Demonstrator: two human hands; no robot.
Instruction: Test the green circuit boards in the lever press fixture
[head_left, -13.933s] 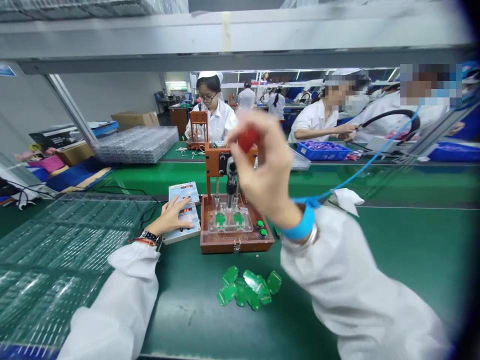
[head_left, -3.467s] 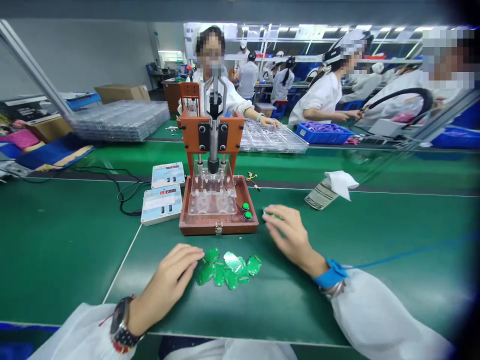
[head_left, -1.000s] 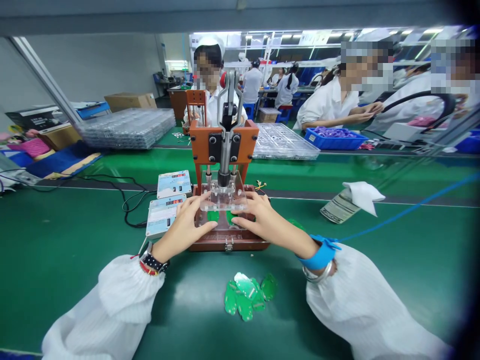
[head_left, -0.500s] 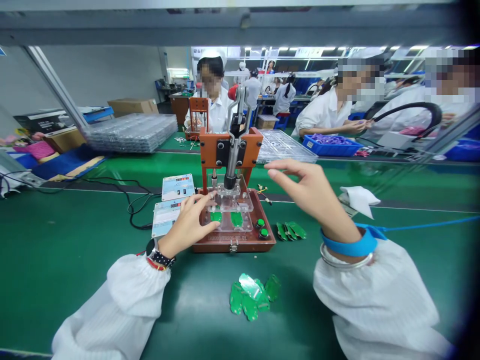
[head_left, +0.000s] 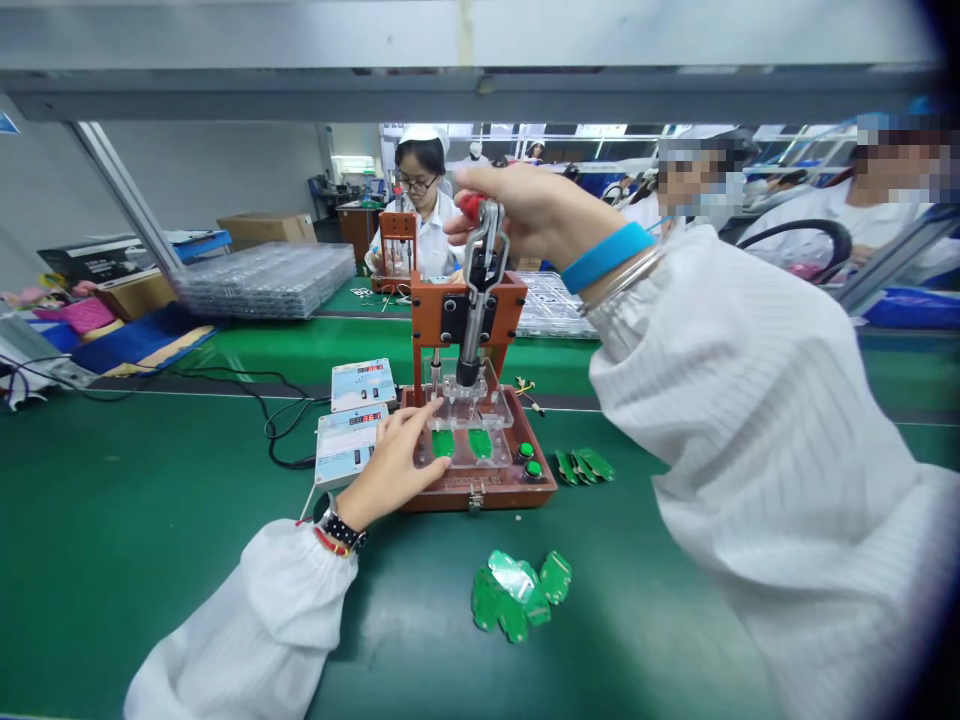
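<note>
My right hand (head_left: 536, 215) is closed round the red-tipped lever (head_left: 489, 220) at the top of an orange toggle-clamp test fixture (head_left: 429, 325). With fingers spread, my left hand (head_left: 396, 455) rests against the left side of the fixture's clear plates (head_left: 491, 410). Two green circuit boards, one left (head_left: 443, 443) and one right (head_left: 480, 443), lie in the lower plate beneath the raised upper plate. Nearer me on the bench is a loose pile of green boards (head_left: 514, 597). A short row of boards (head_left: 585, 466) lies right of the fixture's brown base (head_left: 442, 498).
Two meters with red digits, one behind (head_left: 362, 384) and one in front (head_left: 345, 445), stand left of the fixture, their cables running left. Two green buttons (head_left: 529, 461) sit on the base. Stacked clear trays (head_left: 266, 280) and a co-worker (head_left: 427, 225) are beyond. A metal beam (head_left: 300, 95) crosses overhead.
My right hand has moved up and left from beside the fixture and has taken hold of the lever. My left hand stays at the plates. The view has shifted slightly.
</note>
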